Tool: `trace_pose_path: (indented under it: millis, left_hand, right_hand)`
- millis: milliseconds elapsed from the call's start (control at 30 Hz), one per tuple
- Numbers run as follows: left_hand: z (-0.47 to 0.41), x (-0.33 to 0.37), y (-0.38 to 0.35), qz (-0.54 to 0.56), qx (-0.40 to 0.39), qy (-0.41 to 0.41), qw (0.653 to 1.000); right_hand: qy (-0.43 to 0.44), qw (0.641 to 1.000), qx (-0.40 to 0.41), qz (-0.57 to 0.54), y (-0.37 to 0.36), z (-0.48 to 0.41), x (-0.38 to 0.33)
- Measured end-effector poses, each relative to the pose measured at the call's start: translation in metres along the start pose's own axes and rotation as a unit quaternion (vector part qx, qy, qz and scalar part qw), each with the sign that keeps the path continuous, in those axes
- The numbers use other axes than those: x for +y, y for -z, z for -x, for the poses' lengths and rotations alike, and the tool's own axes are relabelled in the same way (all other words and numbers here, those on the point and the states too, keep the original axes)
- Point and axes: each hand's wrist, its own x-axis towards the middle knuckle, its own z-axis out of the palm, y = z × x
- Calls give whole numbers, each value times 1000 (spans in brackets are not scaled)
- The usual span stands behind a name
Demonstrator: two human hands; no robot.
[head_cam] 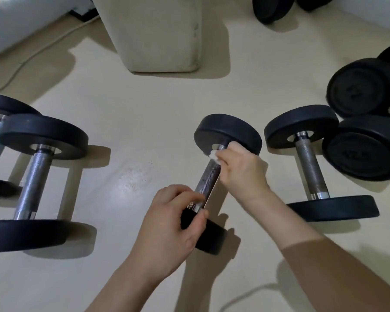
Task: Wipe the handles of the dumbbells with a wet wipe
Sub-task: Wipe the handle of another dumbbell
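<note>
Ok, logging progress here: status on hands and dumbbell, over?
Right hand pinches wet wipe at far end of handle. Left hand grips near end of dumbbell. Nothing blocking.

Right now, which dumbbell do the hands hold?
The middle dumbbell: the left hand grips its near end, the right hand presses the wet wipe on its handle. The others lie untouched.

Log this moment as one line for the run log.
step: wiping handle | left hand: holds near end of middle dumbbell | right hand: pinches wet wipe against handle's far end
</note>
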Motion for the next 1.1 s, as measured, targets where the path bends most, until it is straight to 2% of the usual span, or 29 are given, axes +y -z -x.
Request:
trace_pose_path:
  millis: [67, 167, 200, 267, 300, 334, 434, 467, 501, 568, 601, 634, 735, 801, 835, 868, 901, 935, 1002, 1035, 1068, 1102]
  left_hand:
    - [6, 0, -3, -9, -1, 48, 999]
    - [13, 4, -5, -43, -46, 86, 994]
    - [15, 5, -5, -57, -56, 79, 994]
    - [18, 7, -8, -79, -69, 68, 992]
    - [20, 7, -9, -90, -71, 63, 991]
    - [23, 7, -11, -100, -67, 50, 992]
    - [30, 9, -17, -106, -43, 6, 993]
    - [32, 9, -19, -117, -37, -10, 992]
    - [34, 8, -21, -134, -34, -29, 990]
    - [37, 6, -24, -160, -36, -64, 984]
    - [40, 5, -25, -165, -36, -81, 982]
    - [41, 5, -26, -168, -34, -100, 980]
    - [44, 8, -28, -162, -32, -141, 976]
    - [45, 10, -30, -155, -28, -153, 976]
    - [46, 11, -31, -150, -28, -151, 977]
    - [47, 12, -32, -141, -28, -142, 979]
    - [47, 13, -33, -129, -28, -126, 983]
    - [48, 14, -34, -114, -29, -105, 987]
    - [48, 17, -36, -93, -32, -71, 993]
    - [47, 18, -36, -88, -33, -63, 994]
    - [46, 19, -35, -85, -33, -63, 994]
    - [45, 18, -35, -81, -33, -66, 994]
  right_hand:
    - [-7, 998, -56, -30, -2, 19, -8]
    - [60, 986, -149, -41, 7, 41, -19]
    - [50, 988, -142, -35, 9, 30, -13]
    - [-2, 999, -33, 2, 8, 3, 3]
    - [-29, 999, -21, 4, 8, 3, 4]
    - [-42, 998, -47, -17, 6, 12, 0]
    - [35, 986, -158, -49, 12, 50, -15]
    - [46, 984, -169, -41, 17, 46, -11]
    - [32, 987, -154, -29, 19, 35, -3]
    - [-23, 999, -46, 14, 19, 14, 13]
    - [-51, 998, -38, 9, 18, 18, 13]
    - [-59, 996, -58, -12, 16, 30, 9]
    - [3, 986, -162, -40, 23, 64, -5]
    - [-8, 992, -123, -8, 27, 43, 11]
    - [-31, 998, -60, 20, 26, 31, 20]
    - [-59, 997, -29, 27, 27, 26, 20]
    - [-73, 997, -27, 14, 25, 31, 16]
    - [-61, 997, -57, -2, 26, 41, 7]
    - [-4, 991, -130, -18, 30, 63, -5]
    - [19, 990, -140, -11, 33, 60, -2]
    - [7, 992, -128, -2, 34, 48, 6]
    - [-24, 997, -73, 25, 32, 34, 17]
